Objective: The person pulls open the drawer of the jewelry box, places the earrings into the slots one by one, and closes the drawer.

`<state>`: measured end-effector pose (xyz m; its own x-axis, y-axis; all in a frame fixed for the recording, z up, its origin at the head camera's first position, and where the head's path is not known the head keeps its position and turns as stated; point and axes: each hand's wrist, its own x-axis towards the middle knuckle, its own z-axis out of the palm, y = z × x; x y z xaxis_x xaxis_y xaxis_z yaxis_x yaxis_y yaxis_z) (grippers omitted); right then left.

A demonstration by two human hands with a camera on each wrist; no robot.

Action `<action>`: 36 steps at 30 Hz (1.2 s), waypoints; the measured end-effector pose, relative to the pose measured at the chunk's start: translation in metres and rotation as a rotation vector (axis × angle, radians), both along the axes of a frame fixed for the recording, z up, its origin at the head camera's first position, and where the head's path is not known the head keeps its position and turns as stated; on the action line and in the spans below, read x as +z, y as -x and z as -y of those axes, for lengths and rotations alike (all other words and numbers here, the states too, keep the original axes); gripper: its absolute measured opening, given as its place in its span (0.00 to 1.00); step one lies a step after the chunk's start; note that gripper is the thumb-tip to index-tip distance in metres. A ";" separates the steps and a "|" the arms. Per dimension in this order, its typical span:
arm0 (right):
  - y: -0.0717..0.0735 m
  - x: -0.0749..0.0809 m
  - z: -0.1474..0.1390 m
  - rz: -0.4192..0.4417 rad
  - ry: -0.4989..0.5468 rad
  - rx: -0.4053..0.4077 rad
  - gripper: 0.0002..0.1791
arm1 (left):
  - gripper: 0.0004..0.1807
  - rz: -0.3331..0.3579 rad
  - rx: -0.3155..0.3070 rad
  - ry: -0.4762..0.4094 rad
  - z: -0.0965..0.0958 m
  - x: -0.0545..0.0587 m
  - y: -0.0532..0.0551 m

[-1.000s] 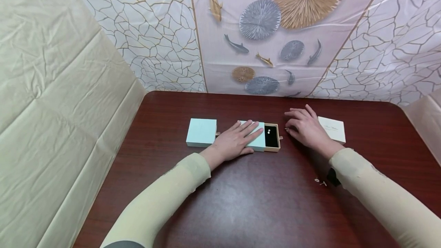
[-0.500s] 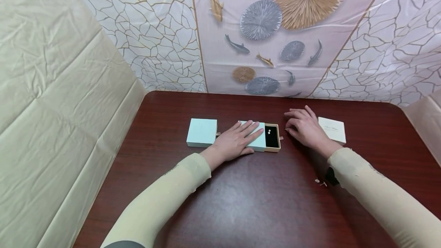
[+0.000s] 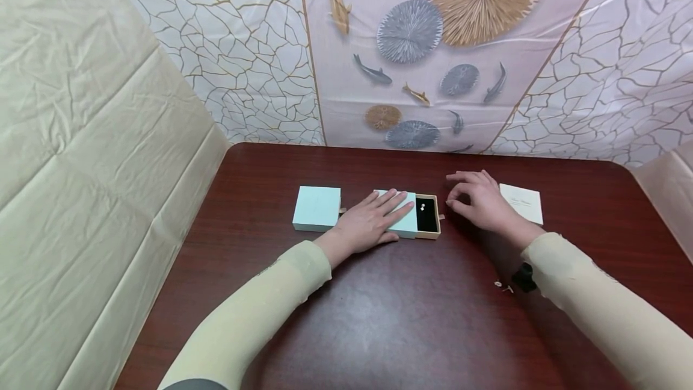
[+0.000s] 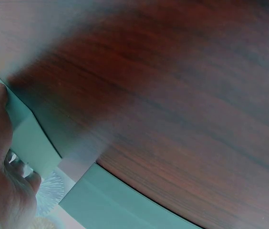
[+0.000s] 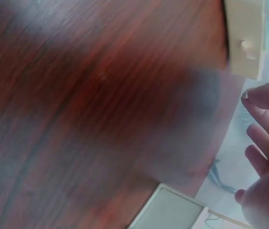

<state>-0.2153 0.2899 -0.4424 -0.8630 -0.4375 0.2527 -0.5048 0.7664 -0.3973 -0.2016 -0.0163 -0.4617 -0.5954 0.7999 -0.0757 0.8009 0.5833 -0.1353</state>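
While the right hand (image 3: 476, 200) pinches a tiny shiny piece (image 5: 244, 95), probably an earring, the left hand (image 3: 370, 221)'s straight fingers rest on the pale-blue box sleeve (image 3: 407, 222). Loading its part-open drawer (image 3: 428, 235) seems the step; the next move calls for a short leftward reach over the raised edge onto bare black lining (image 3: 426, 222). Tabletop (image 3: 373, 318) toward the person leaves room; a white printed box (image 3: 524, 203) flanks the right hand.
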 end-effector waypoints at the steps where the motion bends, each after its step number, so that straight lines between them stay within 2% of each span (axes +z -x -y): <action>1: -0.002 0.003 0.001 0.017 0.016 0.002 0.06 | 0.41 0.002 0.000 -0.002 0.000 0.000 0.000; 9: -0.011 0.023 0.010 0.152 0.054 0.007 0.06 | 0.41 0.016 0.009 -0.001 -0.001 0.001 -0.001; 13: -0.013 0.028 0.017 0.159 0.044 0.027 0.06 | 0.41 0.017 0.013 0.011 -0.001 0.001 0.000; 19: -0.015 0.029 0.026 0.148 0.013 0.051 0.08 | 0.41 0.007 0.013 0.019 -0.002 0.000 0.000; 36: -0.011 0.026 0.042 0.238 -0.083 0.079 0.10 | 0.41 0.006 0.008 0.007 -0.001 0.001 -0.001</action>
<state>-0.2046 0.2474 -0.4165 -0.8561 -0.5168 0.0071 -0.4645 0.7633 -0.4490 -0.2010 -0.0149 -0.4610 -0.6014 0.7944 -0.0854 0.7970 0.5888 -0.1346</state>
